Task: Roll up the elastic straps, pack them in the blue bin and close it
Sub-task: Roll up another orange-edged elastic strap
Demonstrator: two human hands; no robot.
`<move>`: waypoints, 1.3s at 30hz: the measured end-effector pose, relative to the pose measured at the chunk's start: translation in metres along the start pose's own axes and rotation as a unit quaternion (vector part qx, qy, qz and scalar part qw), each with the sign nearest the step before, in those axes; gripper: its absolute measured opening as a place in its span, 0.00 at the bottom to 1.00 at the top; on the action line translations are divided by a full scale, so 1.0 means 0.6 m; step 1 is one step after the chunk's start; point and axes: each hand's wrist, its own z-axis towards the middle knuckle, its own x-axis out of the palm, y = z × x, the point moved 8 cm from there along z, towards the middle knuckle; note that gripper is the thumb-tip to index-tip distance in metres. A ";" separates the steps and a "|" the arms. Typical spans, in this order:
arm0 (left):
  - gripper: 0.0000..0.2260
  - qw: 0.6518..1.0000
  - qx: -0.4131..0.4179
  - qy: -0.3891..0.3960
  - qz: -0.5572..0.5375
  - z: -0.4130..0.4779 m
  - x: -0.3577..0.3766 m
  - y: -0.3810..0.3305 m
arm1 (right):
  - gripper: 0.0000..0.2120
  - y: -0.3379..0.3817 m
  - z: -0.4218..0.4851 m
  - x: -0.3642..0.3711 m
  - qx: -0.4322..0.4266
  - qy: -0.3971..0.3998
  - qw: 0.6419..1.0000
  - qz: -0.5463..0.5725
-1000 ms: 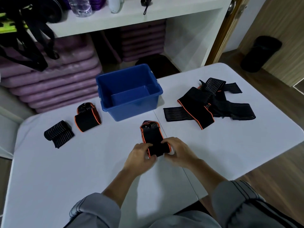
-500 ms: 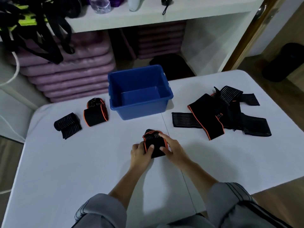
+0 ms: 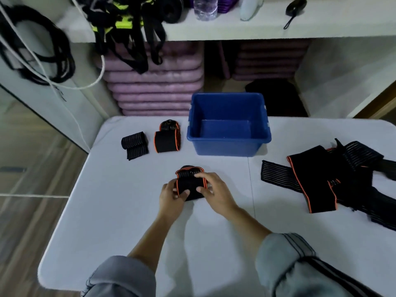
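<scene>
A black strap with orange edging (image 3: 189, 185) lies rolled up on the white table (image 3: 120, 211) in front of me. My left hand (image 3: 171, 198) grips its left side with the thumb on top. My right hand (image 3: 214, 191) holds its right side, fingers curled over the roll. The open blue bin (image 3: 228, 144) stands just beyond, with nothing in it. Two rolled straps lie left of the bin: an orange-edged one (image 3: 167, 139) and a plain striped one (image 3: 135, 144). A heap of unrolled straps (image 3: 330, 179) lies at the right.
Behind the table, a white shelf (image 3: 235, 28) holds a bottle and other items, with stacked purple mats (image 3: 154, 86) below. Black harness straps (image 3: 128, 28) and cords (image 3: 42, 50) hang at the back left. The table's left edge drops to wooden floor.
The strap has been rolled shorter, from a long tail to a compact roll, and both hands moved forward with it. The camera view shifted left.
</scene>
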 end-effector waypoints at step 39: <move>0.20 0.994 0.029 -0.035 0.096 0.136 -0.144 0.042 | 0.21 0.065 0.101 0.119 0.013 -0.127 0.992 -0.003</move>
